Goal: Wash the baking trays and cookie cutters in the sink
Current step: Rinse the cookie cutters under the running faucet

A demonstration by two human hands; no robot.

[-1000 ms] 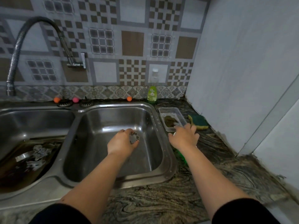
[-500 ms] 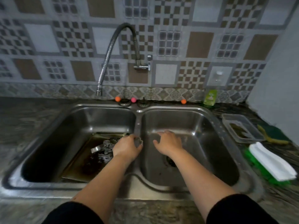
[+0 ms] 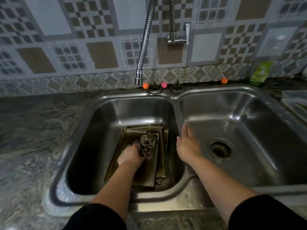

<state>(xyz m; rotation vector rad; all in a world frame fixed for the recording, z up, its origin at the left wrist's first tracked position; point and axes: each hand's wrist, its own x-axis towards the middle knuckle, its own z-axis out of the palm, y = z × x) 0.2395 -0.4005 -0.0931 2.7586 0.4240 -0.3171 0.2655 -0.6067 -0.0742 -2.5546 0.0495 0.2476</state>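
left grip: down in the left basin, touching the cookie cutters; closed or not, can't tell
right grip: open, fingers straight, beside the basin divider
cutters: shiny metal, piled on stacked brownish baking trays

Your left hand reaches down and forward, fingers curled. Your right hand is held flat and on edge, fingers straight and together, thumb apart. Both forearms are bare, with dark sleeves at the elbows.
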